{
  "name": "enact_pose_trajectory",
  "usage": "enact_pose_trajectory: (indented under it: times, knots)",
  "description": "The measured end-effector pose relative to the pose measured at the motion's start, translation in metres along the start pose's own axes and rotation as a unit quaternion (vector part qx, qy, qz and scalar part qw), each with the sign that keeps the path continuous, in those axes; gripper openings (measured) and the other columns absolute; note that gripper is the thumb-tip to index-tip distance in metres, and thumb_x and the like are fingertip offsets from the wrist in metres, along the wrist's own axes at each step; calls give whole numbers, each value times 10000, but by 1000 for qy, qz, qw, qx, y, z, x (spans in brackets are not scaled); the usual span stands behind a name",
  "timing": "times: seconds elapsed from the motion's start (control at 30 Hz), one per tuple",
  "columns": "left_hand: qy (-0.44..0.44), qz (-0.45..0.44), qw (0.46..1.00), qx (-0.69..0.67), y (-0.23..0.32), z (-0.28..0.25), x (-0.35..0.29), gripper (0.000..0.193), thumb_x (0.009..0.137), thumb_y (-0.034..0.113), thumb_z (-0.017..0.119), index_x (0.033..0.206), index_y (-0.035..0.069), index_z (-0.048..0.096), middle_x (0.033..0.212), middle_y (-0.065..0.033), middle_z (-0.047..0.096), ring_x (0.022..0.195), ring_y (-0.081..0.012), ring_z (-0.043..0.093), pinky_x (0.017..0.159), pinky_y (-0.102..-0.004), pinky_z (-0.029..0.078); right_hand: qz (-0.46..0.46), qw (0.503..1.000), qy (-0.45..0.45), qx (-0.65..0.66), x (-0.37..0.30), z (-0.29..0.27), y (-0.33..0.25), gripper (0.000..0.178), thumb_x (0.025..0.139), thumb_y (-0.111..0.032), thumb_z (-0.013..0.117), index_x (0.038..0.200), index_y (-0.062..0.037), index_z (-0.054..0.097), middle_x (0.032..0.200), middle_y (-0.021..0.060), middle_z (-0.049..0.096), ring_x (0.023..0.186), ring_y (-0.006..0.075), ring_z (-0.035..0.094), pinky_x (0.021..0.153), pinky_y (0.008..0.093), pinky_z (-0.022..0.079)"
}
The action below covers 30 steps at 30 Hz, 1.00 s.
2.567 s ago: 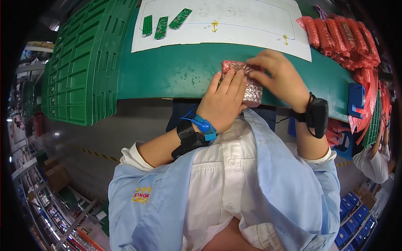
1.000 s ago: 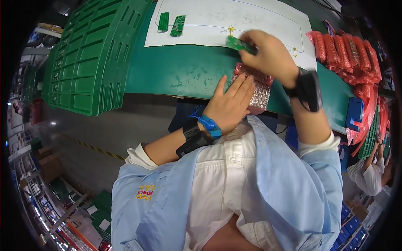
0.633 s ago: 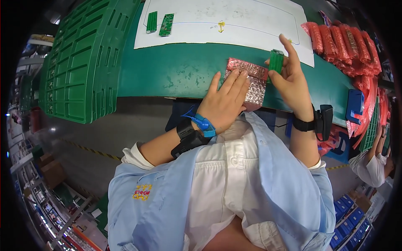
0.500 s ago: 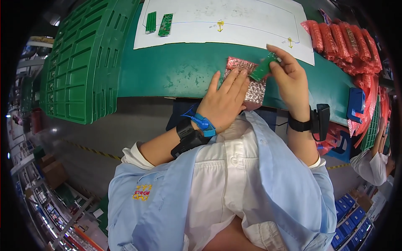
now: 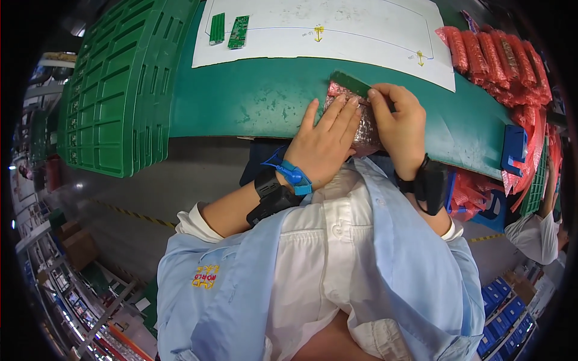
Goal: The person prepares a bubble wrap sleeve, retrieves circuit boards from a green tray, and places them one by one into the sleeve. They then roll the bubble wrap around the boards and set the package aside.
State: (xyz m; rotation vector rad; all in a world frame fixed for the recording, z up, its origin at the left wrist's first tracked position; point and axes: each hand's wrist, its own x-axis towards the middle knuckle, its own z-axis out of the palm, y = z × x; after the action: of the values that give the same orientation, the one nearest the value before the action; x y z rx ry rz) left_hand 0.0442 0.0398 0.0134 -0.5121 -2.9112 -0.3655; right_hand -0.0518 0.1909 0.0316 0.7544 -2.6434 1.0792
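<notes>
My left hand (image 5: 325, 141) lies flat with spread fingers on a pink bubble-wrap bag (image 5: 361, 129) at the near edge of the green table mat (image 5: 253, 96). My right hand (image 5: 397, 123) pinches a narrow green circuit board (image 5: 349, 83) at the bag's far end, with the board partly over the bag's mouth. Whether the board's end is inside the bag is hidden by my fingers. Two more green circuit boards (image 5: 229, 30) lie on the white paper sheet (image 5: 337, 33) at the far left.
A stack of green plastic trays (image 5: 114, 96) stands to the left of the mat. Several filled red-pink bubble bags (image 5: 500, 60) are piled at the far right, with a blue holder (image 5: 515, 147) at the mat's right edge. Another person's sleeve (image 5: 536, 234) shows at right.
My right hand reached to the paper sheet, picked up a green circuit board, and brought it back to the far end of the pink bag. My left hand stayed on the bag.
</notes>
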Motion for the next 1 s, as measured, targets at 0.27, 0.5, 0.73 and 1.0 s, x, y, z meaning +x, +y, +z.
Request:
enact_pose_trajectory:
  times: [0.27,0.5,0.73,1.0]
  knots:
    - [-1,-2,1000,-12,1,-1,1,640,838,363,652,1356,26,486,1463,-131,412,1382,-271,335,1101,-538,278,140,964,-138,177,24,-19,17,181,917,-141,636,1007,11,673,792,89,667,709,98,595,644,257,483]
    - [5,0,1000,-9,0,0,0,642,836,369,659,1355,32,487,1462,-129,411,1379,-272,336,1100,-538,279,-73,992,-41,-90,17,-13,11,228,872,-131,669,1052,8,676,868,107,659,682,171,604,636,273,488]
    - [-1,-1,1000,-10,0,0,-1,646,835,368,661,1358,32,485,1450,-127,421,1373,-272,342,1098,-537,280,-70,992,-100,-5,17,-16,5,288,793,-110,728,1061,-11,689,905,129,645,713,249,613,648,322,499]
    - [9,-3,999,-31,-1,1,-1,650,831,349,670,1368,37,477,1439,-114,428,1357,-282,356,1101,-523,282,-80,987,-142,-10,22,-21,7,340,764,-80,745,1095,-28,689,888,131,638,721,249,612,653,332,495]
